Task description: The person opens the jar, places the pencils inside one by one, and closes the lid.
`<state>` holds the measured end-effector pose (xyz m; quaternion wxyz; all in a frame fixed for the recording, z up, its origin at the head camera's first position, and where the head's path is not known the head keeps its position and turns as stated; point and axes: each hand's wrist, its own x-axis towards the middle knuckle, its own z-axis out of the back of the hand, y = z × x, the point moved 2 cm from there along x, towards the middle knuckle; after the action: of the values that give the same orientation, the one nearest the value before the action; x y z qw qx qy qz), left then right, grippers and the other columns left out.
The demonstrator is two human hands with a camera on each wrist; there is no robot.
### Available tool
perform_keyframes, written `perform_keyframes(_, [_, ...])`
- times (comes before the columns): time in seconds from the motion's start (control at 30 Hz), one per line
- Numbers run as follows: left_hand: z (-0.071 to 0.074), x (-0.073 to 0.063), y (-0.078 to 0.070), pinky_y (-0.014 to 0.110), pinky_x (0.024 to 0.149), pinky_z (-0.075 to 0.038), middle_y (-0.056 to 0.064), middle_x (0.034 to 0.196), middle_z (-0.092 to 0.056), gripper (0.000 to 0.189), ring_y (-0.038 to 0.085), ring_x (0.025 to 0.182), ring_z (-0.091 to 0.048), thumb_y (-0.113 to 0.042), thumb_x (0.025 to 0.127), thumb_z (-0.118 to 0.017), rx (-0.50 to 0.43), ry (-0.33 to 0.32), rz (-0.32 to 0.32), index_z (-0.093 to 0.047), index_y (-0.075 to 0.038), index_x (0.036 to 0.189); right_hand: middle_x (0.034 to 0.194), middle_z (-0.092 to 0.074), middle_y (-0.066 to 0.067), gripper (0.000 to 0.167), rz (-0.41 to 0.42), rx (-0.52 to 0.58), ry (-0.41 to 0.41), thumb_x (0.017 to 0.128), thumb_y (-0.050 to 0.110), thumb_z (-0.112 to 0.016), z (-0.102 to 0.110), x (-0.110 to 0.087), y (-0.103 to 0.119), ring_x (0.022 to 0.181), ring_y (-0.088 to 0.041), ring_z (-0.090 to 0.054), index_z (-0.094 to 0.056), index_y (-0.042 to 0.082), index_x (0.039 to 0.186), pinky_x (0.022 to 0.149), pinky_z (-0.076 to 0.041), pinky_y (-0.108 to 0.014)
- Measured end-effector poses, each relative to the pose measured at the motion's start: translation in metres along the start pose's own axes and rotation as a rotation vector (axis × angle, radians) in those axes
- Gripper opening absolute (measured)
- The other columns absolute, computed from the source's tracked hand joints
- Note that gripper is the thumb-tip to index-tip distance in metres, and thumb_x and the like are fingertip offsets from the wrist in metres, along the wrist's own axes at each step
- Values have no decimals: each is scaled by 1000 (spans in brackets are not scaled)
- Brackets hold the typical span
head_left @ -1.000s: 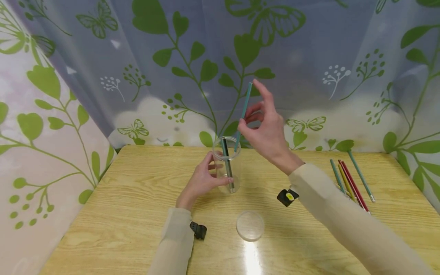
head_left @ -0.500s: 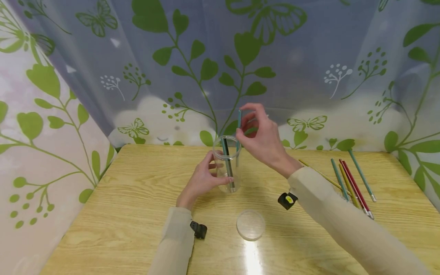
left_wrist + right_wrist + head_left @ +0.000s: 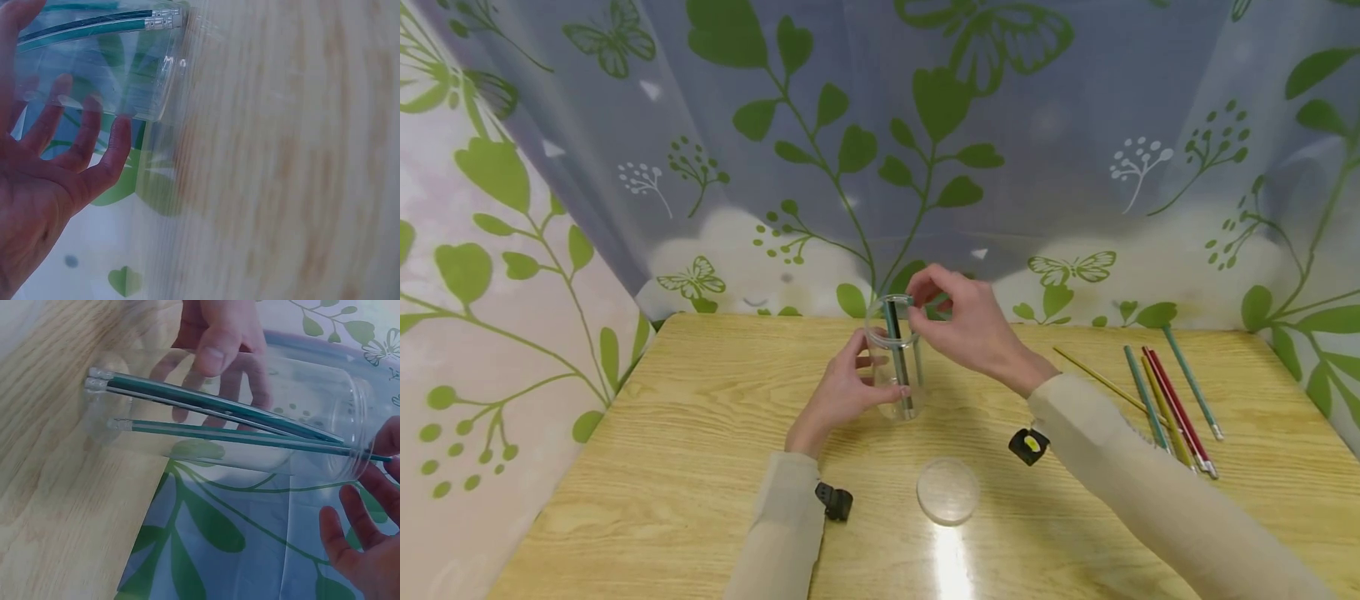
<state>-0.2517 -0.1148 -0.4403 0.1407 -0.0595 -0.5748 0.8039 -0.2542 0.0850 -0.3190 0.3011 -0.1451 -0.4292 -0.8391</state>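
Observation:
A clear plastic jar (image 3: 882,407) stands upright on the table. My left hand (image 3: 841,390) grips it round the side, thumb at the front and fingers behind. Inside lean a few dark and green pencils (image 3: 181,397), eraser ends down, as the right wrist view shows. Between thumb and finger, my right hand (image 3: 966,323) pinches the top end of another green pencil (image 3: 219,434) at the jar's mouth. Most of that pencil is down in the jar, its eraser end near the bottom. The other fingers of this hand stay outside the rim.
A round clear lid (image 3: 948,492) lies on the wooden table (image 3: 685,500) in front of the jar. Several pencils lie to the right: a red pencil (image 3: 1176,408), a yellow pencil (image 3: 1101,380) and a green pencil (image 3: 1193,383) among them. A printed curtain (image 3: 1045,167) hangs behind the table.
My right hand has moved down toward the jar's rim, lowering the green pencil from mostly above the mouth to mostly inside. My left hand and the jar have stayed put.

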Motion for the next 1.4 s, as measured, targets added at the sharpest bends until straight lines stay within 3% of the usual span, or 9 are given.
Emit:
perform_keyframes(0.17, [0, -1, -2, 53, 106, -52, -4, 140, -52, 78, 31, 131, -56, -29, 79, -90, 15, -8, 4, -45, -39, 142, 98, -74, -5, 15, -10, -41, 36, 91, 8, -67, -1, -3, -2, 95, -21, -69, -67, 10, 105, 84, -60, -43])
perform_keyframes(0.53, [0, 1, -2, 53, 104, -53, -3, 140, -52, 76, 35, 132, -55, -26, 79, -89, 17, -7, -8, -47, -36, 141, 95, -74, -2, 13, -54, -87, 114, 93, 14, -64, -2, -2, -1, 96, -28, -64, -70, 14, 105, 85, -54, -44])
perform_keyframes(0.73, [0, 1, -2, 53, 104, -53, -4, 141, -51, 77, 34, 132, -55, -28, 79, -90, 19, -5, 4, -46, -37, 142, 97, -74, -1, 18, -61, -126, 146, 95, 16, -62, -2, -2, 0, 95, -23, -61, -71, 14, 110, 84, -50, -41])
perform_keyframes(0.87, [0, 0, 0, 52, 104, -53, -4, 141, -51, 77, 34, 132, -55, -29, 79, -90, 15, -2, 9, -45, -39, 141, 97, -75, -2, 22, -10, -140, 112, 94, 14, -62, -3, -3, 1, 92, -22, -63, -72, 11, 114, 80, -52, -38])
perform_keyframes(1.03, [0, -1, 0, 50, 104, -54, -5, 142, -51, 77, 34, 132, -55, -30, 79, -90, 18, -7, 14, -46, -39, 141, 105, -73, -7, 22, 57, -85, 13, 92, 8, -64, 1, -8, 0, 94, -21, -67, -72, 6, 113, 76, -58, -38])
perform_keyframes(1.2, [1, -1, 0, 49, 104, -54, -7, 144, -51, 78, 29, 131, -55, -31, 78, -91, 30, -13, 14, -46, -38, 141, 108, -71, -7, 21, 28, -66, -33, 92, 6, -65, 14, -18, -6, 97, -23, -66, -73, 8, 111, 76, -60, -41])
perform_keyframes(1.4, [1, -2, -2, 49, 100, -56, -7, 143, -51, 79, 29, 132, -55, -32, 76, -92, 36, -17, 42, -47, -39, 140, 105, -71, -4, 18, -43, -135, -27, 93, 7, -66, 29, -46, -29, 96, -20, -66, -72, 11, 109, 73, -59, -38])
